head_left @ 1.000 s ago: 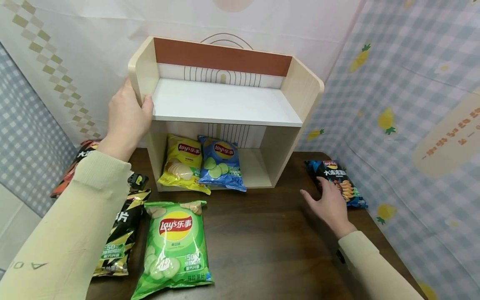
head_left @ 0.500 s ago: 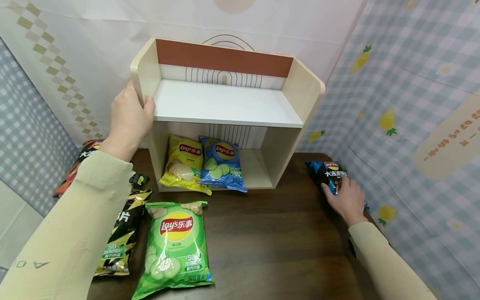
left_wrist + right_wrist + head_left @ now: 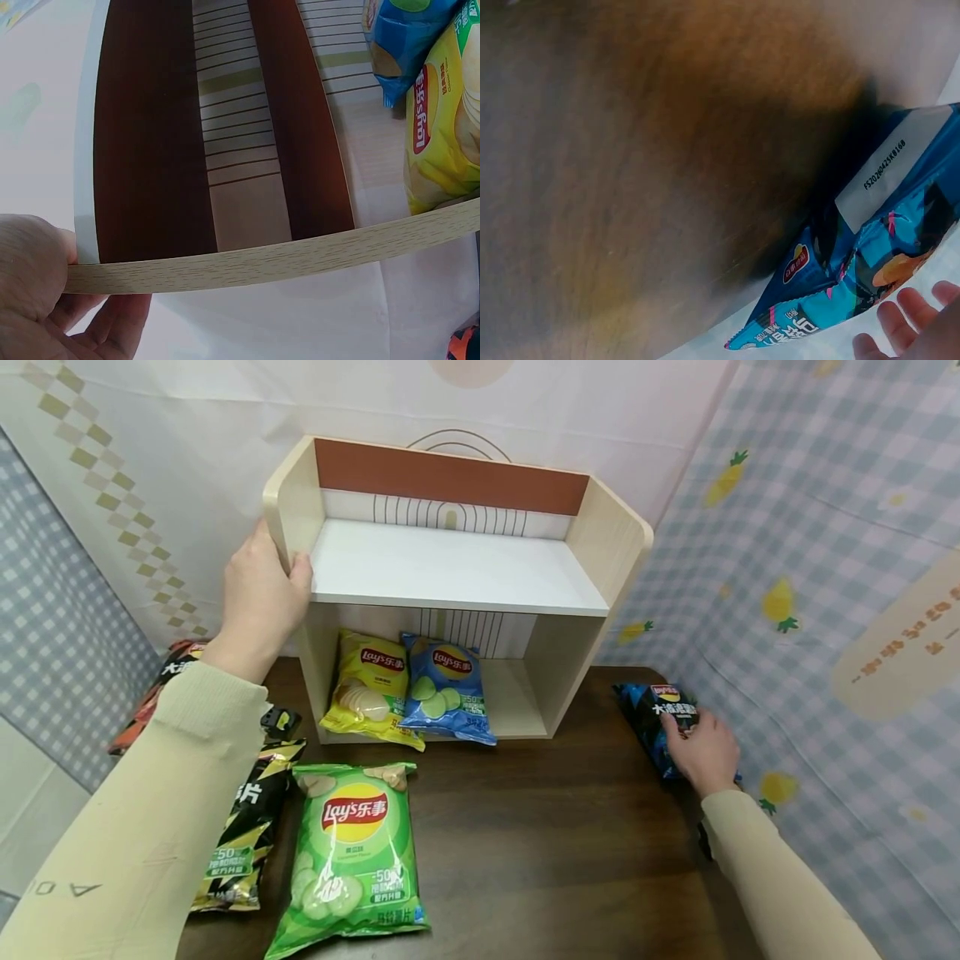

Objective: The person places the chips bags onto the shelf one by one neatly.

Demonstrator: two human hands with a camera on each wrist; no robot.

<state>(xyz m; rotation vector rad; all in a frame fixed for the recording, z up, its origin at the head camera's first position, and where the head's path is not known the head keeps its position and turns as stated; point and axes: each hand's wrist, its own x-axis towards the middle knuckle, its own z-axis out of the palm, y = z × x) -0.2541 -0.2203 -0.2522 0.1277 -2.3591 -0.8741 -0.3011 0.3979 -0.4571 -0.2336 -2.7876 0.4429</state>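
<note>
My left hand (image 3: 262,597) grips the left side panel of a small two-tier shelf (image 3: 457,564), its thumb on the front edge. In the left wrist view, fingers (image 3: 124,322) wrap behind the panel. Over at the right, my right hand (image 3: 705,752) holds a blue-and-black bag of chips (image 3: 648,714) across its middle, thumb on the near side. That bag looks tilted, part of its front hidden by the hand. A yellow bag of chips (image 3: 367,685) and a blue bag of chips (image 3: 446,689) lean side by side in the lower compartment.
A green bag of chips (image 3: 352,860) lies on the dark wooden table (image 3: 540,843) before the shelf. To its left are a black-and-gold bag (image 3: 243,835) and a red-and-black bag (image 3: 153,693), both partly behind the left sleeve. A checked cloth wall (image 3: 840,610) borders the right side.
My right hand has moved right onto the blue-and-black bag and taken hold of it; the bag has tipped, showing more of its side. The left hand keeps its grip on the shelf.
</note>
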